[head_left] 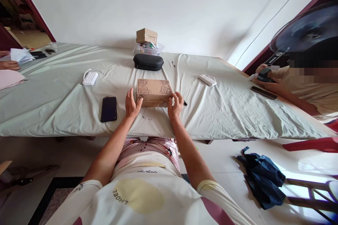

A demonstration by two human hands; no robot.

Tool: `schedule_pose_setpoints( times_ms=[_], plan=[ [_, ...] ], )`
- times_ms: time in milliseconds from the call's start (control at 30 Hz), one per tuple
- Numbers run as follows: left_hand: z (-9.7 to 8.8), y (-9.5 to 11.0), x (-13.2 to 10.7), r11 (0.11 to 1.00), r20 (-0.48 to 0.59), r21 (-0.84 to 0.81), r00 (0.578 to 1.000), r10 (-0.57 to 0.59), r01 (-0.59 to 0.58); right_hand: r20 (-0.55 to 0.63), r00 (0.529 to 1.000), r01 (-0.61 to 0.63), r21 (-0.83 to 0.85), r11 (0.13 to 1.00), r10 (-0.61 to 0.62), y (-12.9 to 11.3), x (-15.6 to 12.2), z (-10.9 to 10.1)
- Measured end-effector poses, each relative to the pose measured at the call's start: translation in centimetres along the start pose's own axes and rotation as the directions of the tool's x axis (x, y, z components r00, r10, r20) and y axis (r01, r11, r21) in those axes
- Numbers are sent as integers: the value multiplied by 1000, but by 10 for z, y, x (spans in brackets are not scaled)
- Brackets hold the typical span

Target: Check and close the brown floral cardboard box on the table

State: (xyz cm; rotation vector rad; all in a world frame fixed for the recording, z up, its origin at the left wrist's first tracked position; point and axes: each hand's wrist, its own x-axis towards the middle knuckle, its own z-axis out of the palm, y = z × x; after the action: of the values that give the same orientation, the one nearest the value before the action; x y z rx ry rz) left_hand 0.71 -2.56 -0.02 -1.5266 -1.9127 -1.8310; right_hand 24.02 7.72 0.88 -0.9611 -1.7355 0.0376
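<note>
A brown cardboard box [154, 91] printed with dark flower outlines lies on the pale cloth-covered table [66, 95] right in front of me. My left hand [132, 105] rests against the box's left end, fingers stretched upward and thumb on its near side. My right hand [175, 104] presses the box's right end with curled fingers. A dark pen [185, 103] peeks out just right of that hand.
A black phone [108, 109] lies left of the box. Behind it are a black case [148, 62], a clear tub [148, 49] with a small box on top, and two white items [90, 77] [207, 79]. A person at right holds a device; another's hands are far left.
</note>
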Motion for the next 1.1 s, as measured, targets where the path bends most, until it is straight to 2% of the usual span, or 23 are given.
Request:
schedule_pose_setpoints(
  times_ms=[67, 167, 267, 333, 433, 533, 633, 700, 767, 867, 1000, 1100],
  plan=[
    [0, 8, -2, 984, 38, 121, 992, 124, -128, 72, 993, 99, -98, 990, -93, -9, -3, 0],
    [4, 22, -6, 947, 205, 148, 945, 254, -286, 232, 939, 289, -140, 947, -252, -28, -10, 4],
    [9, 30, -10, 928, 304, 113, 902, 308, -355, 363, 871, 390, -106, 915, -330, -43, -15, 11],
    [10, 30, -10, 925, 327, 110, 892, 312, -364, 396, 856, 401, -101, 911, -333, -47, -17, 13],
    [10, 28, -9, 924, 338, 124, 891, 304, -362, 376, 873, 378, -118, 918, -311, -42, -15, 12],
    [8, 25, -8, 926, 321, 139, 901, 293, -351, 291, 920, 314, -142, 939, -264, -30, -11, 7],
    [5, 19, -6, 932, 279, 173, 923, 263, -318, 159, 976, 175, -138, 975, -152, -14, -9, 4],
    [5, 15, -5, 940, 245, 189, 940, 235, -285, 130, 989, 78, -81, 994, -67, -4, -8, 6],
    [6, 11, -4, 950, 214, 184, 954, 211, -251, 185, 983, 15, -10, 1000, -13, 3, -9, 8],
    [7, 6, -4, 962, 176, 151, 964, 201, -228, 275, 961, -11, 48, 999, -3, 6, -11, 11],
    [7, 2, -5, 970, 124, 141, 975, 183, -199, 289, 957, -9, 88, 996, -17, 5, -13, 12],
    [6, 0, -6, 975, 145, 128, 976, 160, -179, 327, 945, -32, 77, 996, 5, 3, -13, 12]
  ],
)
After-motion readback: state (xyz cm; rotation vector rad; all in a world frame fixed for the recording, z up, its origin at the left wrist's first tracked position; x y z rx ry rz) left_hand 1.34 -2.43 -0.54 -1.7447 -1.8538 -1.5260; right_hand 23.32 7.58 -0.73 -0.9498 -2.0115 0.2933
